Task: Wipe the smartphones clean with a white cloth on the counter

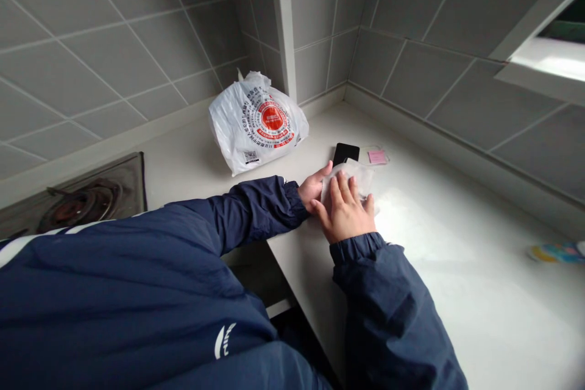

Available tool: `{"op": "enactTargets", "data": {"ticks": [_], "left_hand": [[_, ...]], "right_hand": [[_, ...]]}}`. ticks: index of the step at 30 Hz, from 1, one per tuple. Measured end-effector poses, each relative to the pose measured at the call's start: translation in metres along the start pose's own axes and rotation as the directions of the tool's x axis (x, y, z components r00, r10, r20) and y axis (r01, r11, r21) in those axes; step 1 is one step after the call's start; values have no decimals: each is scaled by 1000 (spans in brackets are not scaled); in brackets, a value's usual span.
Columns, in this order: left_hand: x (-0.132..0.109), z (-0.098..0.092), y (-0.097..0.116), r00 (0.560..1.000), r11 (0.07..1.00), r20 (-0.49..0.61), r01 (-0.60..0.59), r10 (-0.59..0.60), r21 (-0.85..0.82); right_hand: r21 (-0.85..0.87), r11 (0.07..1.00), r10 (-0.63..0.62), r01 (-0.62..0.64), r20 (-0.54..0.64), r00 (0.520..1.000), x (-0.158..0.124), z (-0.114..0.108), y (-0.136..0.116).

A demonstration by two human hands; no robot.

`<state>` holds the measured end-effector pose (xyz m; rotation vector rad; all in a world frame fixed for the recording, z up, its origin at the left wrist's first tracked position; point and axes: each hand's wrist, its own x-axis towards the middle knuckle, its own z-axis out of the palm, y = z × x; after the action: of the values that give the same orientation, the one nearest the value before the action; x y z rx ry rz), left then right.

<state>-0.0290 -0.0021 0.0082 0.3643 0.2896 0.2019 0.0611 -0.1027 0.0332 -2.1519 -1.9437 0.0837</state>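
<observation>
Both hands meet over a white countertop (457, 268), near its edge. A crumpled white tissue (354, 178) is pinched between them, though it could be a soft wipe. My left hand (312, 189) holds its left side, with the fingers partly behind it. My right hand (345, 210) lies over its lower part, fingers spread on top. Just beyond the tissue lie a black smartphone (346, 153) and a small pink square in clear film (377, 156). The tissue hides the phone's near end.
A white plastic carrier bag with a red logo (256, 122) stands against the grey tiled wall (411, 85). A gas hob with a burner (77, 207) is at the left. A colourful packet (557, 251) lies at the right, below a window ledge (548, 61).
</observation>
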Motion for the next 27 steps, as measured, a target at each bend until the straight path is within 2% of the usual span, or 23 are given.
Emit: {"op": "enactTargets", "data": {"ticks": [3,7,10,15,17,20,24,27], "left_hand": [[-1,-1,-1,1000,999,1,-18,18,48],[0,-5,-5,995,996,98,-25,16,89],[2,-7,-3,991,995,126,-61,51,75],[2,-12,1,993,997,114,27,-35,67],[2,-11,0,996,997,89,15,-22,70],[1,-6,-3,996,997,69,-65,62,48],[2,-3,-4,990,996,114,-82,76,41],[3,-6,-2,989,997,136,-67,61,39]], "right_hand": [[17,1000,-6,7,-44,999,3,1,4],[26,991,130,-128,-66,989,7,-2,13],[0,983,183,-183,-39,982,4,-5,7],[15,999,52,-52,-2,999,-2,-5,-6],[17,1000,18,-18,-7,1000,0,-5,-3],[-1,997,83,-84,-38,996,5,-5,6],[-12,977,211,-212,-32,977,4,-5,7],[6,984,178,-178,-5,984,0,-6,-2]]}}
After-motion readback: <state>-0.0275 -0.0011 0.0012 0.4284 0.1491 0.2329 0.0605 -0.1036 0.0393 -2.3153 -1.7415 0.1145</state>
